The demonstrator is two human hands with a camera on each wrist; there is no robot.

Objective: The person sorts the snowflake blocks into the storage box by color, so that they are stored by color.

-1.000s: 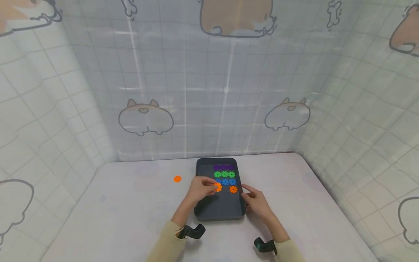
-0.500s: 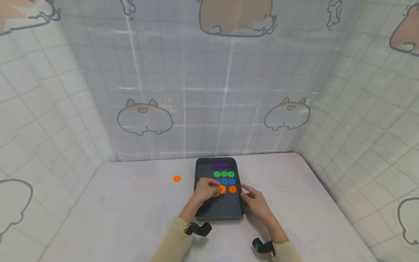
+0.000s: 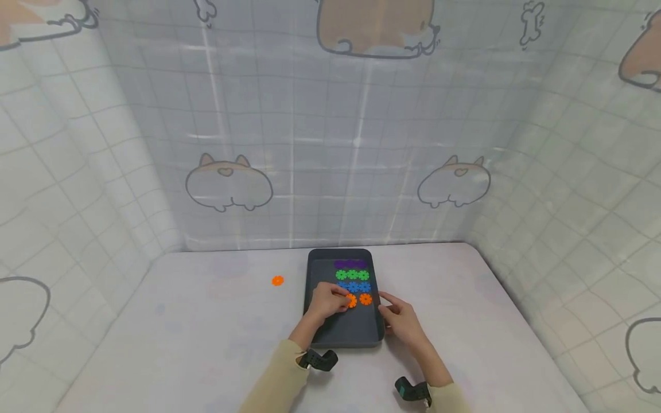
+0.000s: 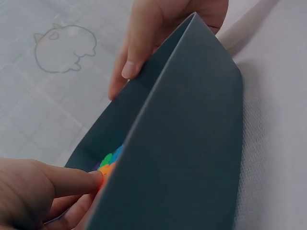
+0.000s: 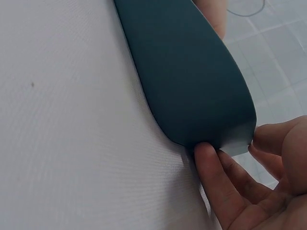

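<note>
In the head view my left hand (image 3: 325, 299) is over the dark grey tray (image 3: 346, 332), pinching an orange snowflake disc (image 3: 352, 300) between thumb and fingers. This disc is low over the tray floor; whether it touches the floor I cannot tell. To its right lies another orange snowflake disc (image 3: 365, 299). My right hand (image 3: 404, 322) holds the tray's right side. In the right wrist view its fingers (image 5: 213, 167) curl against the outer wall. The left wrist view shows the orange disc (image 4: 107, 169) at my left fingertips, with the tray wall hiding its lower part.
Rows of blue discs (image 3: 353, 287), green discs (image 3: 353, 275) and purple discs (image 3: 351, 264) lie farther back in the tray. A single orange disc (image 3: 277, 280) lies on the white table (image 3: 206, 321), left of the tray. A patterned curtain (image 3: 330, 143) stands behind the table.
My left hand has moved right and slightly down with the orange disc, bringing it beside the other orange one in the tray. The right hand keeps its hold on the tray's side.
</note>
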